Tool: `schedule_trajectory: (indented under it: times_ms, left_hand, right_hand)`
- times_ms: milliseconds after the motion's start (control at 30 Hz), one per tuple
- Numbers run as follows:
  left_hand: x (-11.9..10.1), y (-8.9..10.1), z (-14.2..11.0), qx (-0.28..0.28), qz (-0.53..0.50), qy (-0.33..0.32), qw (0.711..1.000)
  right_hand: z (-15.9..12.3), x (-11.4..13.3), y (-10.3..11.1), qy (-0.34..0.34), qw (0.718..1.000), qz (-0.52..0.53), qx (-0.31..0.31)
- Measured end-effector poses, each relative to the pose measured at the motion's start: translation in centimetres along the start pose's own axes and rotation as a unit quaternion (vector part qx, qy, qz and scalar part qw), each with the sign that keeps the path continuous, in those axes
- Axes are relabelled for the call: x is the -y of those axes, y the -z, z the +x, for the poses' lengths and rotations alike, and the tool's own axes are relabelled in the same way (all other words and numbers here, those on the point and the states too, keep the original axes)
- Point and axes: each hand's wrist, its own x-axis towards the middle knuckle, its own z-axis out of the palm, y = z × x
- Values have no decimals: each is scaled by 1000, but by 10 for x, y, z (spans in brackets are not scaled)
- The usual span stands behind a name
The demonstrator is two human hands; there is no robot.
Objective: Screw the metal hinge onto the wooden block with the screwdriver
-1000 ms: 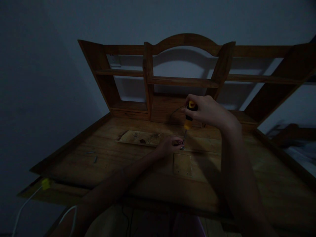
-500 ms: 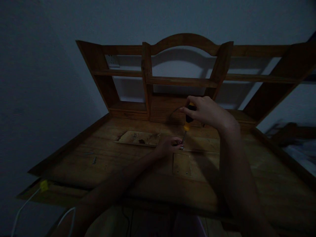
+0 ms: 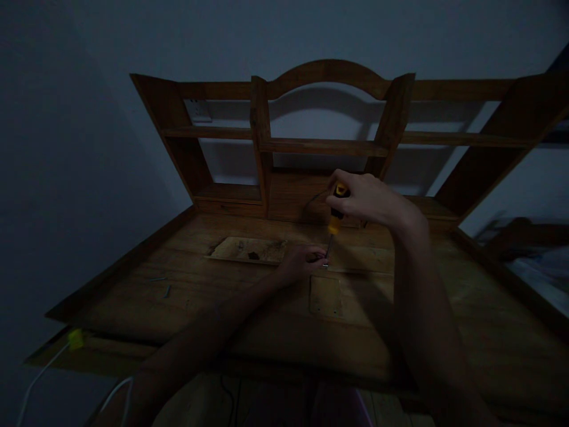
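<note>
The right hand [image 3: 367,198] grips a yellow-and-black screwdriver [image 3: 336,209], its shaft slanting down to a small metal piece [image 3: 325,266] at the left hand's [image 3: 301,262] fingertips. Two screws [image 3: 166,291] lie toward the left edge of the wooden counter [image 3: 213,290].

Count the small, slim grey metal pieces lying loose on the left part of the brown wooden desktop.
2. The longer grey metal piece lies almost sideways; the shorter grey metal piece lies just nearer the person and slightly right. Others may be hidden beneath the left arm.
</note>
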Motion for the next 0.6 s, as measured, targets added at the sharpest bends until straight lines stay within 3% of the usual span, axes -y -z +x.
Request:
schedule_trajectory:
  times_ms: [100,267,433,600]
  left_hand:
    - [-2,1,0,10,-9,3,1000]
    - [-5,2,0,6,14,-6,1000]
    - [-5,2,0,1,32,-22,999]
    - [-7,3,0,11,30,-22,999]
  right_hand:
    - [1,2,0,31,999,22,14]
    - [0,4,-3,-31,997,-67,-26]
    - [-2,5,0,48,999,9,7]
    - [-4,10,2,-14,998,-56,-22]
